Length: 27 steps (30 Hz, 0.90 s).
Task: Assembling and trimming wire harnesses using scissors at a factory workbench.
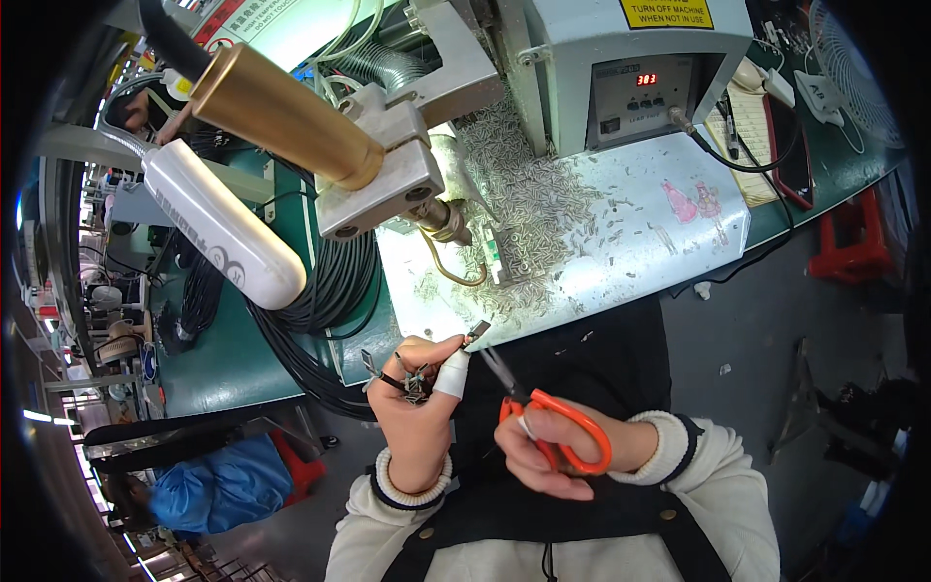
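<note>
Left hand point(415, 427): thumb and forefinger pinch a dark flat connector piece point(478, 333) at the near-left corner of the metal plate point(630, 199); the curled fingers retain a bunch of small metal-tipped parts point(415, 383). Right hand point(545, 448): grasping orange-handled scissors point(595, 429), their blurred blades directed at the left fingertips, just beside the white finger cot point(452, 373). Risk judged: a misjudged closing stroke could nick the thumb, its cot offering slight protection. The crowded grip could let parts drop over the near edge, or mix with metal clippings point(514, 184) heaped toward the far edge.
</note>
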Each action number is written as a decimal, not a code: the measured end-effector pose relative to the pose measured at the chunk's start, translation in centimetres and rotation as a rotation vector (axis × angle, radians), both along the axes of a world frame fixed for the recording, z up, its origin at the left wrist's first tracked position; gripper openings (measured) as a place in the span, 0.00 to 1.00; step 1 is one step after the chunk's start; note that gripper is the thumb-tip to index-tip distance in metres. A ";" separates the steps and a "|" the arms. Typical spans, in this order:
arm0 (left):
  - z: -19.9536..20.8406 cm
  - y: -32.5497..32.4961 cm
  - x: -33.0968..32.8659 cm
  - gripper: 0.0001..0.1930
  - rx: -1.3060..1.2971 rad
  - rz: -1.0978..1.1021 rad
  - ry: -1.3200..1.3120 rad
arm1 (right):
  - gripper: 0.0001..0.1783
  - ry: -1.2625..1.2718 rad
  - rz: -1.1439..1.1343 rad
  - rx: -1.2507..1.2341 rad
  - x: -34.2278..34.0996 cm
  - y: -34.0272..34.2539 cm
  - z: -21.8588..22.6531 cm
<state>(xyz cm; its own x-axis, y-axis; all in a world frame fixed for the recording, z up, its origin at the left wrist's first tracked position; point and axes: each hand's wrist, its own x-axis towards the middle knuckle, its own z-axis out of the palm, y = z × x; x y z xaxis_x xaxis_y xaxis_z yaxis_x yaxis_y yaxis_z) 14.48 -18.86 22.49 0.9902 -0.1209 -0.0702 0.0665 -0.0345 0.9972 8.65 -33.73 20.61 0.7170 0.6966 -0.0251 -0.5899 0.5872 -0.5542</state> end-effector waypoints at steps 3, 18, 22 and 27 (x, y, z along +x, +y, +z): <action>-0.2 0.0 -0.2 0.08 0.047 0.008 -0.075 | 0.31 0.216 0.152 0.175 -0.4 0.3 0.8; -0.7 0.0 -0.3 0.07 0.138 0.005 -0.193 | 0.30 0.386 0.133 0.293 -0.4 0.6 0.9; -0.5 -0.2 0.3 0.06 0.128 -0.027 -0.086 | 0.30 0.373 0.127 0.265 -0.4 0.3 0.5; -0.5 0.1 2.9 0.04 -0.094 -0.098 0.415 | 0.29 0.315 -0.129 0.223 -0.6 -0.7 -0.1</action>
<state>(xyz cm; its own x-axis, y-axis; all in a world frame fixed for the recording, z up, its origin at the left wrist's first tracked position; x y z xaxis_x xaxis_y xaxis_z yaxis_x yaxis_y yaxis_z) 17.40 -18.79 21.99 0.8641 -0.2375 -0.4439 0.4631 0.0294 0.8858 8.00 -34.43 20.49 0.7802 0.6148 -0.1160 -0.6243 0.7529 -0.2085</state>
